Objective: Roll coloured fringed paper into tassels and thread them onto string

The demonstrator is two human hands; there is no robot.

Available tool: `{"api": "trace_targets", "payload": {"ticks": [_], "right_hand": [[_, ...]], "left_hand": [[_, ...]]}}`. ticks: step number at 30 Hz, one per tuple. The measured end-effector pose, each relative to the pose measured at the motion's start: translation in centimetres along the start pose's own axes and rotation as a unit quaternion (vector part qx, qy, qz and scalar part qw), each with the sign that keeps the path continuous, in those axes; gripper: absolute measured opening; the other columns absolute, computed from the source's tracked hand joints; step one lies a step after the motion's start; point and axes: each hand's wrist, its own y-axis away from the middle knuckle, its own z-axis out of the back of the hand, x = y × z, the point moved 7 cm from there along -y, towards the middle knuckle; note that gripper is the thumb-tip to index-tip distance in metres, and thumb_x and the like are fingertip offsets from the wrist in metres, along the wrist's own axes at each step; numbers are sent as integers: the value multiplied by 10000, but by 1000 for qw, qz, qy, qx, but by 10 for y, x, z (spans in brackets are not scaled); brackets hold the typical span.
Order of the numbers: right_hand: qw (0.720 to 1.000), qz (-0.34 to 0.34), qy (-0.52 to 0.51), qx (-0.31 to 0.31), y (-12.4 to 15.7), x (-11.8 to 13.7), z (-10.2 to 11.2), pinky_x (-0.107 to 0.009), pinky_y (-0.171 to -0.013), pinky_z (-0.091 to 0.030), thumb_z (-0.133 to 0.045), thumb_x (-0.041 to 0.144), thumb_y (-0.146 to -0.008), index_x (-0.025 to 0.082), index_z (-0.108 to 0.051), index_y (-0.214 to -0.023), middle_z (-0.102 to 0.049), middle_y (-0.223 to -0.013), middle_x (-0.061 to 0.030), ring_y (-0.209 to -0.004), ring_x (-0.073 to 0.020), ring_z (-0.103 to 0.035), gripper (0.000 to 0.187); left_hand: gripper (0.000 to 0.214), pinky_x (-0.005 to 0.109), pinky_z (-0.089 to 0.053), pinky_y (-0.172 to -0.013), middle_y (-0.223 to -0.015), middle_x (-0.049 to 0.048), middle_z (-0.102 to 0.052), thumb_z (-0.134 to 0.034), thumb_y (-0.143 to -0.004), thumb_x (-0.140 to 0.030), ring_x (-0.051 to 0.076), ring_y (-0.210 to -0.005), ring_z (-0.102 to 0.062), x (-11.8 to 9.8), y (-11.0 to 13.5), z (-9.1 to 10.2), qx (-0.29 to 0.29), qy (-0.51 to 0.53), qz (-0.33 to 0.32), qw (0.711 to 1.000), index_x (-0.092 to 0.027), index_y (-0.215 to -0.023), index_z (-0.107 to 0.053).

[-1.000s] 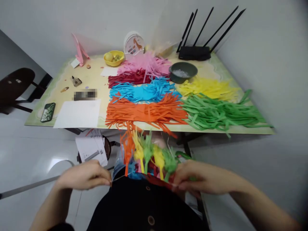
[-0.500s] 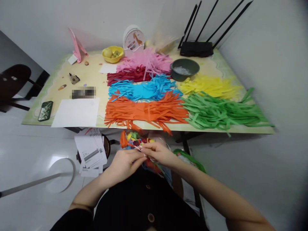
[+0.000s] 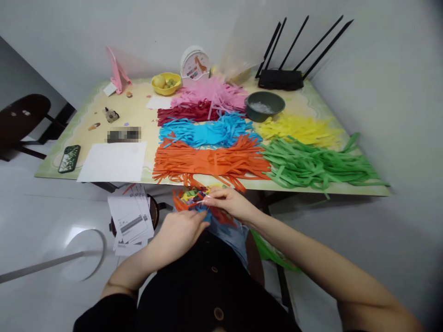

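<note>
Over my lap, my right hand (image 3: 230, 203) is closed in a pinch on a thin white string (image 3: 200, 201). Below and left of it, my left hand (image 3: 183, 230) has its fingers stretched out with thumb and fingertips apart, close to some blue strips (image 3: 207, 216). Just beyond both hands, under the table edge, lies a bunch of multicoloured strips (image 3: 188, 196) in orange, yellow, green and other colours. My right hand covers part of that bunch.
On the table lie fringed bundles: orange (image 3: 207, 161), blue (image 3: 207, 133), dark red (image 3: 183, 113), pink (image 3: 214, 94), yellow (image 3: 301, 130) and green (image 3: 318, 161). A dark bowl (image 3: 265, 106), router (image 3: 281, 79), white sheet (image 3: 112, 162) and phone (image 3: 69, 159) are there too. Papers (image 3: 131, 219) rest on a stool.
My left hand has come away from my right fingertips, its fingers parting. My right hand keeps its pinch, slightly higher. The view has tilted a little.
</note>
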Motion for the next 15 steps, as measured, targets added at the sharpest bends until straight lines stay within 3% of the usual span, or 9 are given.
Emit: {"api": "trace_targets", "payload": {"ticks": [3,6,8,11,14,15], "right_hand": [[997,21,52,61,-1,25,1,-232,-499,-358,-719,658,-753,142,-743,-758,-568,-613,3,-540,-94,-484,516],[986,0,97,134,3,54,1,-219,-421,-272,-618,645,-847,130,-694,-774,-502,-510,43,-404,-63,-381,526],[982,32,126,135,4,81,7,-209,-427,-262,-608,634,-855,124,-682,-797,-486,-519,53,-415,-54,-367,519],[965,69,213,137,7,115,21,-207,-452,-241,-590,599,-880,123,-702,-829,-429,-526,66,-449,-50,-323,491],[935,82,320,129,20,137,52,-212,-509,-297,-577,577,-899,145,-724,-800,-498,-572,40,-512,-61,-395,466],[928,91,347,99,28,143,71,-218,-532,-328,-588,594,-887,152,-730,-774,-538,-593,28,-536,-68,-435,478]], "left_hand": [[411,377,-519,-990,-1294,116,-681,-514,-1001,-361,244,-1143,-667,3,-7,43,-76,110,-65,989,-251,-1396,-543],[709,405,-469,-1073,-1479,148,-544,-665,-905,-389,279,-1302,-573,9,-43,53,-62,241,-148,957,-239,-1531,-366],[708,375,-490,-1029,-1394,157,-605,-723,-848,-393,277,-1234,-610,12,-70,47,-22,289,-168,942,-185,-1467,-450],[426,328,-520,-913,-1130,111,-711,-672,-855,-385,230,-1011,-670,20,-96,50,12,272,-150,950,-131,-1196,-639],[291,292,-512,-825,-976,69,-723,-575,-878,-365,189,-872,-654,42,-95,80,-14,198,-97,975,-130,-1012,-681],[284,284,-505,-807,-958,64,-723,-557,-875,-360,184,-849,-643,55,-89,94,-29,164,-73,983,-132,-989,-683]]}}
